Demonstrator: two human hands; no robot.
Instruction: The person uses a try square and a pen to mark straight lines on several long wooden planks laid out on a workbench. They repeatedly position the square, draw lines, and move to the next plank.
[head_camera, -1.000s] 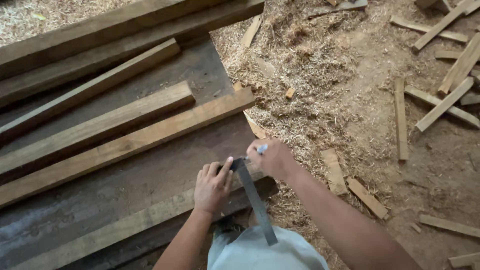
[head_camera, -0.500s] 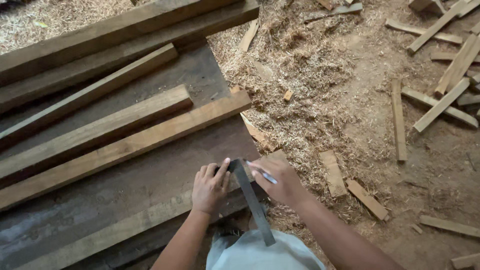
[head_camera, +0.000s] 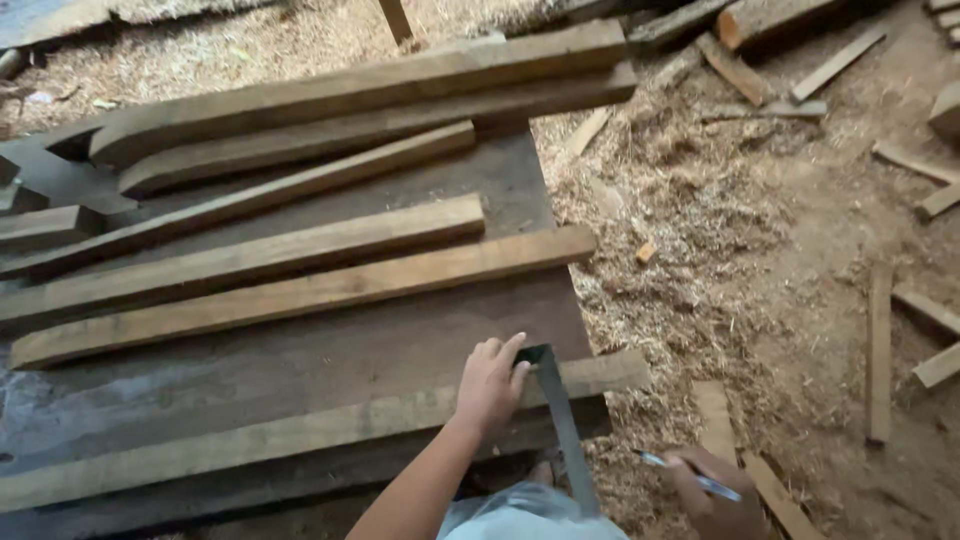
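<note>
Fingers of the left hand (head_camera: 490, 385) press down on the head of a dark metal square (head_camera: 560, 420), pinning it against the nearest wooden plank (head_camera: 300, 430). From that hand, the square's long blade runs back towards the person, tilted slightly right, crossing the plank's near edge and hanging out over the floor. That plank lies lengthwise along the front of the dark workbench (head_camera: 300, 350), its end at the right. Down by the sawdust (head_camera: 700, 250), well clear of the bench, the right hand (head_camera: 715, 495) is curled around a blue pen (head_camera: 690, 475), tip pointing left. More planks (head_camera: 300, 290) lie across the bench behind, with offcuts (head_camera: 880, 350) scattered on the floor.
</note>
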